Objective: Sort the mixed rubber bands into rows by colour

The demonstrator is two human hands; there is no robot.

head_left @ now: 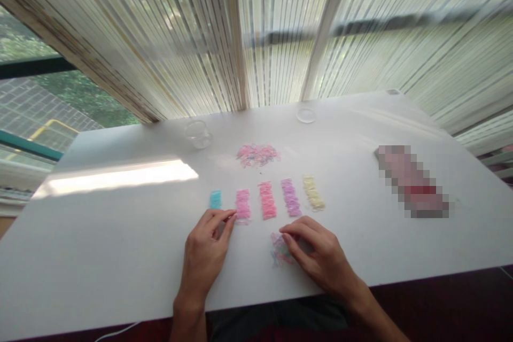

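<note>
Small rubber bands lie sorted by colour in short columns: blue (215, 199), light pink (242, 203), coral pink (267, 200), purple (290, 197) and yellow (313, 192). My left hand (204, 246) has thumb and forefinger pinched at the near end of the light pink column, just below the blue one. Whatever sits between those fingertips is too small to name. Over a mixed pile of rubber bands (278, 256) is my right hand (320, 248), also pinched and hiding part of the pile. I cannot make out what it holds.
A larger mixed heap of bands (258, 155) lies beyond the columns. Farther back stand a clear round container (196, 136) and a clear lid (306, 116). A blurred-out pinkish object (412, 181) rests at right on the white table (100, 246). String curtains (280, 64) hang behind.
</note>
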